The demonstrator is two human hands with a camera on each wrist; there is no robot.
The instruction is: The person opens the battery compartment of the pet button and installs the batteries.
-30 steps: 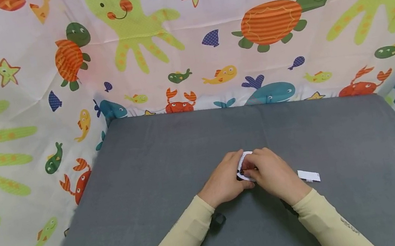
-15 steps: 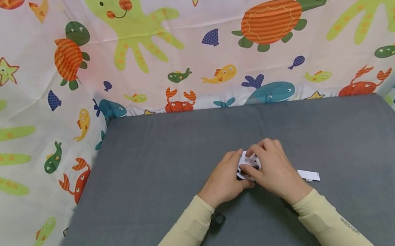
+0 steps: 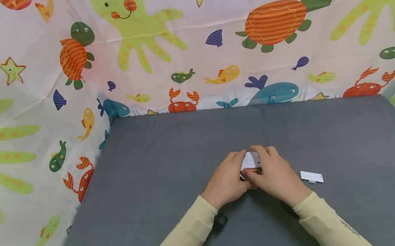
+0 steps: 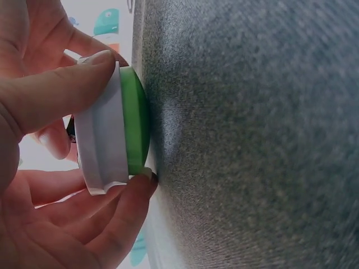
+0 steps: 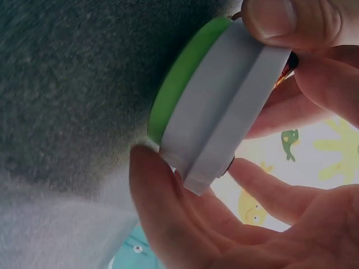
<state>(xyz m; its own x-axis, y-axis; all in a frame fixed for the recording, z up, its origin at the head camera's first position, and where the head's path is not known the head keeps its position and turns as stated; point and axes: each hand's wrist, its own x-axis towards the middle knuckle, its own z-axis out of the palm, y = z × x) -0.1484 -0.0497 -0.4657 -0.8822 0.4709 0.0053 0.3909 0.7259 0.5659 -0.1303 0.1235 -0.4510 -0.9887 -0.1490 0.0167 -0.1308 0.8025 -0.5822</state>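
Both hands hold a round white device with a green domed underside, close over the grey table. In the head view the dotted white face of the device (image 3: 250,159) points up, with a copper-and-black strip like a battery (image 3: 255,170) along its near part. My left hand (image 3: 227,181) grips the left side, thumb and fingers round the rim; the white wall and green dome (image 4: 136,120) show in the left wrist view. My right hand (image 3: 277,175) grips the right side, its thumb beside the strip. The right wrist view shows the device's white side wall (image 5: 219,95).
A small white cover plate (image 3: 311,177) with a tab lies on the grey table (image 3: 172,157), right of the hands. Fabric walls (image 3: 159,81) printed with sea animals stand behind the table and at both sides.
My right fingers have moved off the device's white face to its right edge, baring the dotted face and copper-and-black strip. The left hand keeps its grip. The cover plate stays on the table.
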